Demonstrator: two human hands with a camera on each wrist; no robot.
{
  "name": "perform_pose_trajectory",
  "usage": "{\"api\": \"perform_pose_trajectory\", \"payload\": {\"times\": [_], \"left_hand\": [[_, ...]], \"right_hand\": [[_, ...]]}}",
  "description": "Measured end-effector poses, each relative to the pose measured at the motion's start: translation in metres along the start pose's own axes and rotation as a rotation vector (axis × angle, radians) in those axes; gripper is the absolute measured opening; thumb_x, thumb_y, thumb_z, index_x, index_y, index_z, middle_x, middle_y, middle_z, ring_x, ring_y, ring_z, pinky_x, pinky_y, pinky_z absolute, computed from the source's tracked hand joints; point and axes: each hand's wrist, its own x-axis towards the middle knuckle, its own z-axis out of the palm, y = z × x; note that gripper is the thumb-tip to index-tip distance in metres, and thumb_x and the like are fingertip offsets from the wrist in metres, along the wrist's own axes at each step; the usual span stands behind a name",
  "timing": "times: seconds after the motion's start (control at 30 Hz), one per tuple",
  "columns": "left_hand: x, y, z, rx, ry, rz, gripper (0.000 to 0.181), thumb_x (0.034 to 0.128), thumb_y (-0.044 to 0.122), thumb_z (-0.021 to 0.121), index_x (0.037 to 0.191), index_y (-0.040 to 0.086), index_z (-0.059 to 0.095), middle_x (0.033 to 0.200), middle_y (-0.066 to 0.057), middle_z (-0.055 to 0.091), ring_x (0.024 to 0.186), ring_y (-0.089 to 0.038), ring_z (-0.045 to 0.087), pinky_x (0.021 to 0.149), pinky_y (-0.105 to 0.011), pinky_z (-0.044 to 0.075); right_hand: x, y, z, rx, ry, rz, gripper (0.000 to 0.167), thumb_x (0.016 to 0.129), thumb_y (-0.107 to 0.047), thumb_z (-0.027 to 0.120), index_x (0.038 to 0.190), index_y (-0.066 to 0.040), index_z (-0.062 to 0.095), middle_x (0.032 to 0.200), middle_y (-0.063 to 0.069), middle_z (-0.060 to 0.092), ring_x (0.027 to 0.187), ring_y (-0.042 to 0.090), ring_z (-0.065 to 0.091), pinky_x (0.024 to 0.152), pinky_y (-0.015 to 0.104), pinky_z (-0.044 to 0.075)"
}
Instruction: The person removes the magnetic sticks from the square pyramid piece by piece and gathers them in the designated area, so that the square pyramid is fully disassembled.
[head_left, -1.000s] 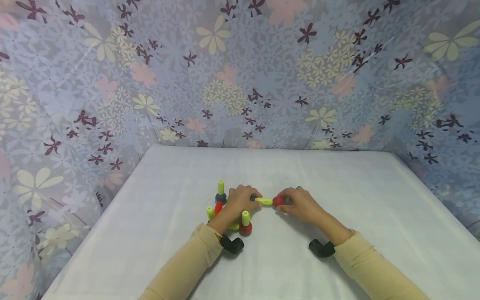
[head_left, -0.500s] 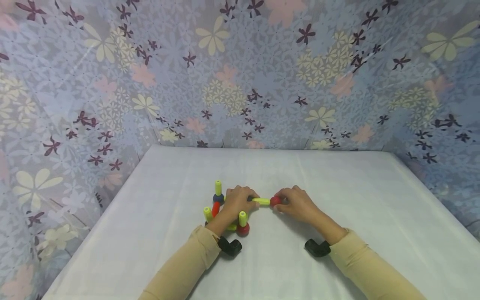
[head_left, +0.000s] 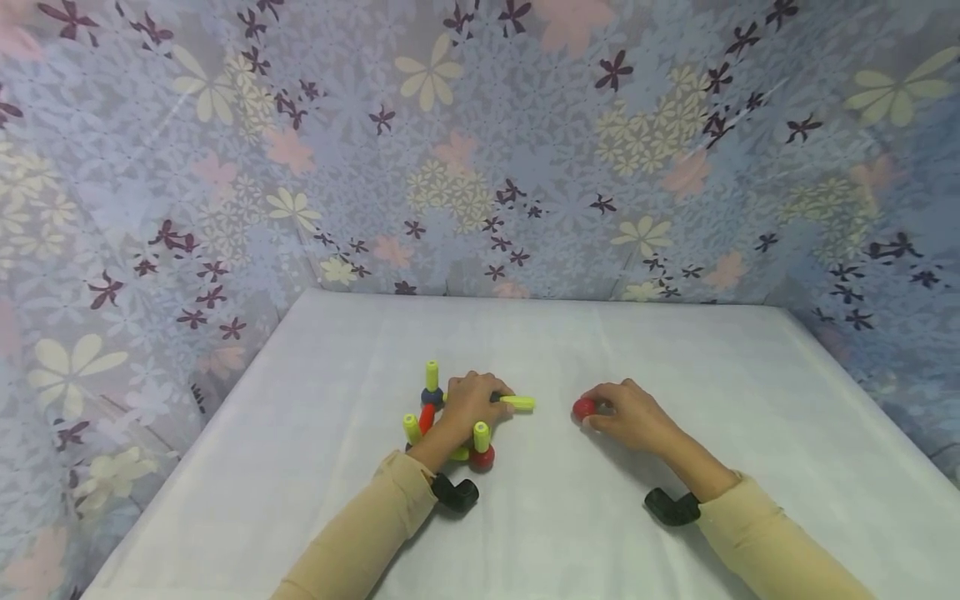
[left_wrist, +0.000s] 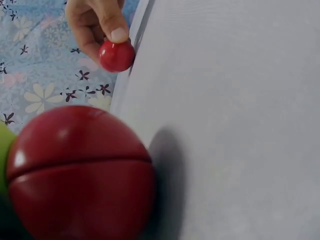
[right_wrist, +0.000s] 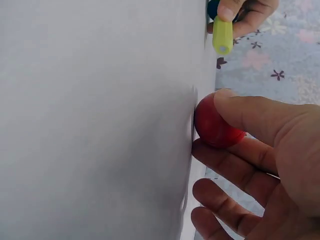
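Pinched between the thumb and fingers of my right hand (head_left: pixel 633 414) is a red ball (head_left: pixel 583 408), apart from the other pieces. My left hand (head_left: pixel 471 406) grips a dark blue ball (right_wrist: pixel 214 9) at the far right corner of a frame of rods and balls. A yellow-green rod (head_left: pixel 519 402) points right from that ball, its end bare. Under the left wrist, the frame has a red ball (head_left: pixel 482 457) with an upright rod (head_left: pixel 482 436), a blue ball (head_left: pixel 431 397) with another, and a red rod (head_left: pixel 427 418) along its left side. The hand and forearm hide the frame's middle.
A white cloth covers the table (head_left: pixel 600 525). Floral fabric (head_left: pixel 480 150) hangs behind and along both sides. Black wrist cameras (head_left: pixel 455 495) sit on both wrists, low over the table.
The red ball in my right hand has come away from the yellow-green rod's end and moved right. My left hand and the frame have shifted slightly left.
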Motion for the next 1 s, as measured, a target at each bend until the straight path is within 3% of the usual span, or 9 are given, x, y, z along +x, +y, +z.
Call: {"api": "perform_pose_trajectory", "payload": {"times": [0.23, 0.43, 0.63, 0.83, 1.0], "left_hand": [[-0.003, -0.001, -0.002, -0.028, -0.005, 0.001, 0.023, 0.0838, 0.029, 0.069, 0.104, 0.019, 0.073, 0.110, -0.001, 0.069, 0.101, -0.021, 0.056, 0.097, -0.046, 0.034], [-0.001, -0.001, -0.001, -0.037, -0.013, -0.013, 0.023, 0.0841, 0.029, 0.069, 0.105, 0.020, 0.072, 0.109, 0.000, 0.069, 0.099, -0.019, 0.055, 0.098, -0.044, 0.034], [-0.001, -0.001, 0.001, -0.037, -0.022, -0.019, 0.023, 0.0843, 0.031, 0.069, 0.105, 0.022, 0.072, 0.108, 0.001, 0.069, 0.098, -0.018, 0.055, 0.098, -0.044, 0.034], [-0.001, -0.001, 0.000, -0.046, -0.026, -0.022, 0.024, 0.0848, 0.031, 0.068, 0.106, 0.021, 0.072, 0.109, 0.001, 0.069, 0.102, -0.019, 0.054, 0.100, -0.045, 0.033], [0.000, -0.002, 0.000, -0.047, -0.020, -0.014, 0.024, 0.0848, 0.030, 0.068, 0.107, 0.021, 0.072, 0.109, 0.001, 0.069, 0.101, -0.019, 0.054, 0.099, -0.044, 0.033]], "right_hand": [[0.010, 0.005, -0.001, 0.013, -0.012, -0.032, 0.032, 0.082, -0.022, 0.070, 0.113, -0.011, 0.066, 0.101, 0.005, 0.066, 0.087, 0.018, 0.048, 0.070, 0.030, 0.038], [0.041, 0.010, 0.000, 0.018, -0.041, 0.006, 0.037, 0.085, -0.021, 0.068, 0.120, -0.011, 0.063, 0.113, 0.010, 0.066, 0.094, 0.022, 0.053, 0.079, 0.038, 0.043], [0.073, 0.016, 0.003, 0.064, -0.022, 0.022, 0.037, 0.086, -0.020, 0.066, 0.120, -0.008, 0.062, 0.117, 0.013, 0.066, 0.101, 0.027, 0.059, 0.088, 0.045, 0.044], [0.098, 0.018, 0.004, 0.078, 0.026, 0.077, 0.037, 0.088, -0.023, 0.064, 0.121, -0.006, 0.061, 0.119, 0.014, 0.065, 0.116, 0.037, 0.051, 0.101, 0.053, 0.035], [0.113, 0.017, 0.003, 0.075, 0.047, 0.162, 0.039, 0.089, -0.023, 0.062, 0.124, -0.006, 0.059, 0.121, 0.014, 0.063, 0.116, 0.038, 0.047, 0.099, 0.053, 0.034]]}}
